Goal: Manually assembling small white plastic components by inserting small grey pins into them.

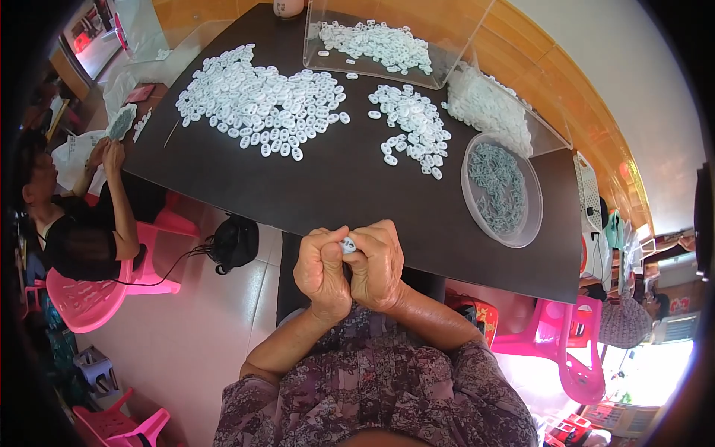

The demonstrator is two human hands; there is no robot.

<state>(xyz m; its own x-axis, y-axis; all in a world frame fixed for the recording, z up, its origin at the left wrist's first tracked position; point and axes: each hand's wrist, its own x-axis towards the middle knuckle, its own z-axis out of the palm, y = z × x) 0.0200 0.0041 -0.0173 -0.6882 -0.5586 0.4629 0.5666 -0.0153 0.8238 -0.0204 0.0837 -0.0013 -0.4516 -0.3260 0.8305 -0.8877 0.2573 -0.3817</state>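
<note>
Dark brown table point(335, 186) fills the upper centre of the frame. Pale glossy tiled floor point(201, 328) at lower left. 1 pink plastic chair point(82, 298) at left, another pink chair point(112, 428) at bottom left, a pink stool point(566, 350) at lower right. Orange-brown wood panelling point(566, 97) and a white wall point(633, 67) at upper right. Bright daylight point(648, 372) at lower right.

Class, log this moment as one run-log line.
left hand: shut on white piece | right hand: shut on white piece | table: white piles, round tub
</note>
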